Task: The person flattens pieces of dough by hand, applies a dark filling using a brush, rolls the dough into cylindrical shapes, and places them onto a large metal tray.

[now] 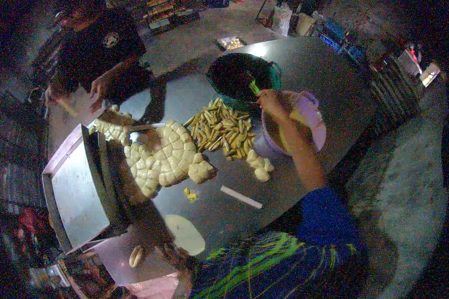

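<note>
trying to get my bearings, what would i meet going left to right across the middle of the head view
metal tray → divided dough → pile of yellowish strips → pale purple tub

From the person's head, one fisheye view looks down across the metal table (329, 70) at close range.

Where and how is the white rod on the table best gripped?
Probably mid-length, from above, closing across its long sides: the white rod is slim and straight, lying flat and slanted on the metal table, its whole length uncovered.
</note>
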### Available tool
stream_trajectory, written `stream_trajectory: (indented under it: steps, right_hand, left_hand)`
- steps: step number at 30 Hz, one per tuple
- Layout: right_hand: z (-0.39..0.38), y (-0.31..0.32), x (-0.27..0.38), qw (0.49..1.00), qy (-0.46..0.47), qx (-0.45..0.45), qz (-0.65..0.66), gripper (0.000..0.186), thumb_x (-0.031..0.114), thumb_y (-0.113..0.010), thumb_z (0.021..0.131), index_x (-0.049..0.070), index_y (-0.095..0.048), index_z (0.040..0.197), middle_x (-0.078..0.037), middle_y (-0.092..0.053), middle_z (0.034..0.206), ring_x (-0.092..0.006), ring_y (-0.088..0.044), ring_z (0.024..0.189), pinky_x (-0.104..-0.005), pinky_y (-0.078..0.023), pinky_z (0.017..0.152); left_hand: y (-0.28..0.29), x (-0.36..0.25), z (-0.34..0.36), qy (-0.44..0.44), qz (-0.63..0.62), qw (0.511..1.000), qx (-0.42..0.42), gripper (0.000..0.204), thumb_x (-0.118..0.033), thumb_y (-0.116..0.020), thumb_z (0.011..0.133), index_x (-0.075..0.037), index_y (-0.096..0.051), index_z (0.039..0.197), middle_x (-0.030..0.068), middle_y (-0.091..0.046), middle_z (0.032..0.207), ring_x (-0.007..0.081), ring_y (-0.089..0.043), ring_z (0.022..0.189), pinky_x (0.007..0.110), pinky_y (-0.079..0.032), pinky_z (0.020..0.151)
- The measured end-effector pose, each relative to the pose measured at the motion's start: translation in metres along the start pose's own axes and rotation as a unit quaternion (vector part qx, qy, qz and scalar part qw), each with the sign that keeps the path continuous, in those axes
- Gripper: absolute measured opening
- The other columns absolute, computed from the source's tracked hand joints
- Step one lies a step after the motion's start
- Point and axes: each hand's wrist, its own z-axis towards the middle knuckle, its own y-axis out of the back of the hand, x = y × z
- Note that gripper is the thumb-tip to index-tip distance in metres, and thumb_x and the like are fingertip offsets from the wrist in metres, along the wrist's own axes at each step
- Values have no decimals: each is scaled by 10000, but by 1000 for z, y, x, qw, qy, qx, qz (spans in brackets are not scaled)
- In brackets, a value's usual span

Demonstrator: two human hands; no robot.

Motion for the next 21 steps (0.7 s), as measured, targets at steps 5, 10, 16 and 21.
stream_trajectory:
  steps: [5,10,16,21]
  right_hand:
    - [-54,-33,120,799,126,150,-569,292,118,-578,903,-13,-652,1153,-182,-661,958,-376,-623,869,-488,-489,798]
    - [-107,-32,96,909,57,-78,-405,322,147,-527,959,-8,-620,1226,-214,-655,1057,-399,-613,955,-519,-487,874]
    - [-134,1,205,965,-103,-53,-234,418,91,-563,931,-10,-548,1337,-211,-626,1118,-367,-597,984,-469,-498,860]
    - [-181,31,246,972,-105,-40,-204,542,25,-614,890,-6,-489,1416,-201,-597,1152,-350,-579,976,-418,-509,831]
  left_hand:
    - [23,5,-4,14,28,1000,2,478,-284,-460,1037,72,-506,1353,324,-340,1524,482,-364,1392,551,-311,1156]
    - [8,-3,-4,13,-22,999,24,475,-278,-464,1034,71,-507,1354,318,-343,1526,478,-363,1395,547,-307,1159]
    - [23,1,-1,25,-15,999,24,471,-271,-469,1032,70,-508,1354,312,-346,1528,472,-361,1397,542,-302,1163]
    - [31,-5,0,43,-35,998,38,469,-266,-473,1029,69,-508,1355,307,-349,1530,468,-359,1400,537,-298,1165]
